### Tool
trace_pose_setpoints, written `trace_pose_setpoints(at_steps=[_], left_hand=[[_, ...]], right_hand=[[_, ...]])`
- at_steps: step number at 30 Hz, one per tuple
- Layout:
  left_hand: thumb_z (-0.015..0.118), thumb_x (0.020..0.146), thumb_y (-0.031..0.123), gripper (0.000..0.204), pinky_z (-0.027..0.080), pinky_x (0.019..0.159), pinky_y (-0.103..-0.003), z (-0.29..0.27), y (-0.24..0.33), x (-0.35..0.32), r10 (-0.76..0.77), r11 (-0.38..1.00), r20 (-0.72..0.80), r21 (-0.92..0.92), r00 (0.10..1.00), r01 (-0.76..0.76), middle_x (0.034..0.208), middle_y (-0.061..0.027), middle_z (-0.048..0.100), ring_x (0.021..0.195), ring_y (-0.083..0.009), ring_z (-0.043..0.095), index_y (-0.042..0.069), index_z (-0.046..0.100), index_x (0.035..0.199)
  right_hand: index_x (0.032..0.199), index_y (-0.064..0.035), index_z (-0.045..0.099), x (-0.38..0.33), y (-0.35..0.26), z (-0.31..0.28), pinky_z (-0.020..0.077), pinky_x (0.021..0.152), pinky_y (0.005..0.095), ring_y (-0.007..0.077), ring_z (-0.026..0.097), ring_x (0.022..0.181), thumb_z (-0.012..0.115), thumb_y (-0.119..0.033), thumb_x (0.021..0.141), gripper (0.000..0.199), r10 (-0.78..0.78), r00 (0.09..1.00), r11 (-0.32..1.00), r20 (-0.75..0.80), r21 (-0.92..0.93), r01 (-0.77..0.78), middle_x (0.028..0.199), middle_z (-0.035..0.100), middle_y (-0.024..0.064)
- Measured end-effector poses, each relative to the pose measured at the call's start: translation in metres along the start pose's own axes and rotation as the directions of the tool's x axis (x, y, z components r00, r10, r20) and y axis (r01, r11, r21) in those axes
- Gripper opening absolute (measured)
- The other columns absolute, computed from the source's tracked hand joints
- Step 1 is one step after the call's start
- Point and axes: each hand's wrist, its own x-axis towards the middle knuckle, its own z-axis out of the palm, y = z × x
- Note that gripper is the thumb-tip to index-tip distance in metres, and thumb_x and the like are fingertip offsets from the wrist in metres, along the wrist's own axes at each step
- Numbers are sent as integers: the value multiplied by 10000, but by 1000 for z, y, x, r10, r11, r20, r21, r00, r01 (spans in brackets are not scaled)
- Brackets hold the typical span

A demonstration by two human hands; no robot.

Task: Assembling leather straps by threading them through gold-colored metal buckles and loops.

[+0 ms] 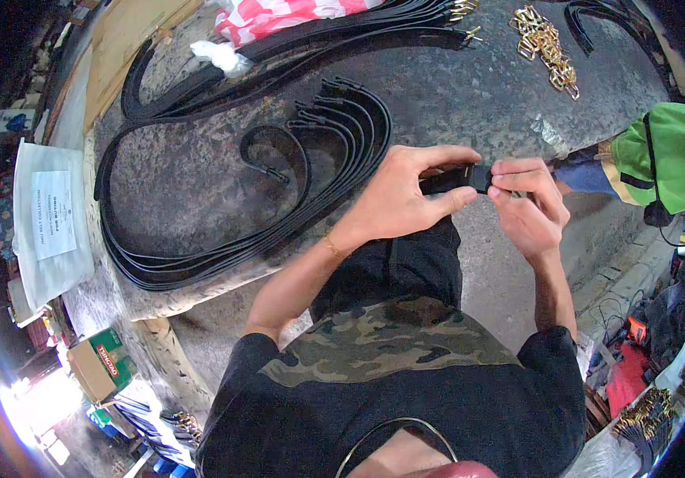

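In front of my body, just past the table's near edge, both hands are on a black belt strap [479,177]. My left hand [400,195] grips it between thumb and fingers, with its dark end poking out to the right. My right hand [532,205] pinches that end with thumb and fingertips. How far the strap runs back is hidden by the left hand. To the left, a bundle of black belts [374,127] lies curved in a large loop on the table [191,179]. One belt [304,151] curls apart inside that loop.
Gold buckles [546,48] lie heaped at the far right of the table. More black belts with gold buckles [406,20] and a red-and-white bag [279,20] are at the back. A person in green [665,155] is at right. A cardboard box [99,366] stands lower left.
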Motion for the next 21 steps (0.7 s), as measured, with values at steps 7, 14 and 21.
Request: trace_pose_setpoints(at_steps=[7,14,21], left_hand=[[754,745,86,431,483,934,-321,-8,11,-8,-7,995,65,-97,998,14,1086,-149,662,1017,-190,632,-56,618,1129],[800,691,129,439,501,875,-331,-10,19,-11,154,970,69,180,986,-164,1050,-154,680,992,-234,658,-6,657,1084],[795,682,143,406,514,833,-346,-4,24,-13,219,926,4,313,976,-210,998,-178,686,958,-300,669,11,673,1046]], right_hand=[[739,21,633,-10,-4,13,561,732,400,295,633,854,737,116,640,172,11,988,997,-151,83,2,882,626,124],[670,25,545,-14,-4,18,571,750,438,295,619,857,728,137,629,218,-38,978,991,-204,115,62,897,596,125],[697,35,592,-2,-9,9,581,726,433,307,629,836,736,125,588,202,-120,990,992,-71,16,122,875,616,120]])
